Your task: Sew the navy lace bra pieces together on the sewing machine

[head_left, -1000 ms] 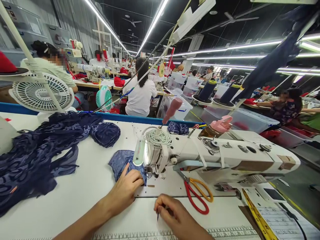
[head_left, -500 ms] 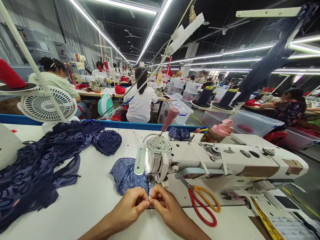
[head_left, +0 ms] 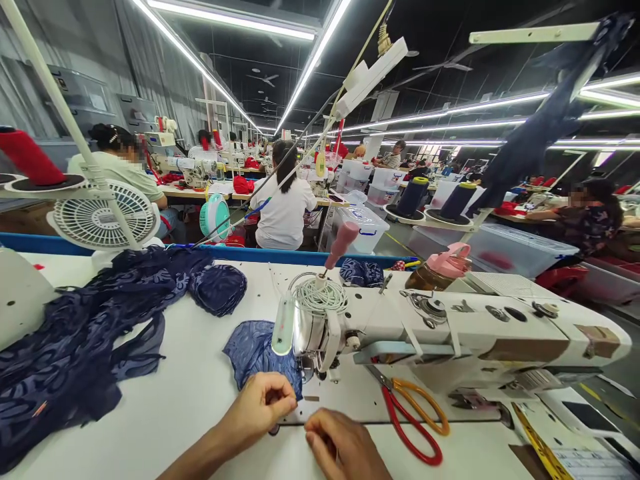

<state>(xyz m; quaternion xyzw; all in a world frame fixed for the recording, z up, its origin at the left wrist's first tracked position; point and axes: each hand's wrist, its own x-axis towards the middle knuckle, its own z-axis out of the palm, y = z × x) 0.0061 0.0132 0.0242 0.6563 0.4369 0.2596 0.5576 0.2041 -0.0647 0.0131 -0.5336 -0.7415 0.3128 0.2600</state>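
My left hand point(head_left: 263, 403) is closed in a pinch just in front of a blue patterned fabric piece point(head_left: 260, 350); whatever its fingertips hold is too small to make out. Curled with the fingers turned down, my right hand point(head_left: 345, 443) is at the front of the sewing machine bed, apart from the left. Its fingertips are partly hidden, and I cannot see what they hold. The fabric lies flat, its right edge beside the needle area of the white sewing machine point(head_left: 390, 320). Red-and-orange-handled scissors point(head_left: 413, 413) rest on the bed to the right of my right hand.
Dark navy fabric point(head_left: 75, 333) is heaped on the left, beside a stack of cut pieces point(head_left: 219, 290). A pink-handled tool point(head_left: 343, 245) stands upright on the machine head. At right are a pink-lidded bottle point(head_left: 453, 263) and a yellow tape measure point(head_left: 540, 443). People sew beyond the table.
My hands were together at the fabric's front corner and have come apart. The right hand has moved down and to the right; the left stays near the fabric. The view has shifted slightly.
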